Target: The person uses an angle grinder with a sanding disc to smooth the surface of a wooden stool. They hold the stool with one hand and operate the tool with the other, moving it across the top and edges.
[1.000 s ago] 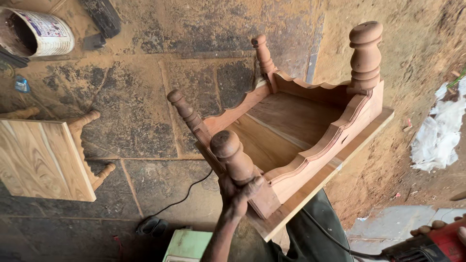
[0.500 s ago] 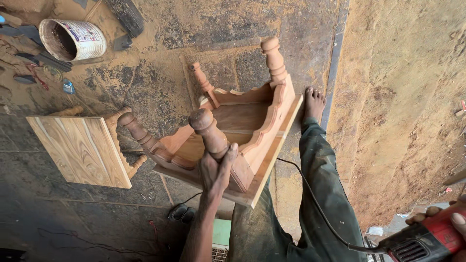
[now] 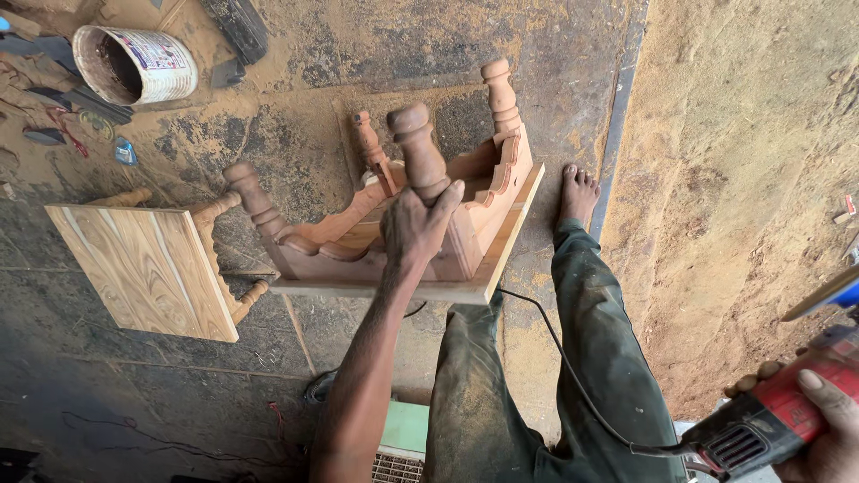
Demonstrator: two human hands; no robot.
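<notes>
While the stool rests upside down on the floor, these hold:
Stool: upturned pale wooden stool with scalloped apron (image 3: 420,259), middle of scene, seat board down, four turned legs pointing up.
Left hand: the left hand (image 3: 413,231) wraps its fingers around the nearest turned leg (image 3: 419,156), whose long axis tilts up and far.
Right hand: the right hand (image 3: 819,429), near right, grips a red corded power tool (image 3: 761,427), well apart from the stool.
Labelled thing: white round bucket with a coloured label (image 3: 134,64), far left.
Beside: second stool with flat grained top (image 3: 148,268), left.
</notes>
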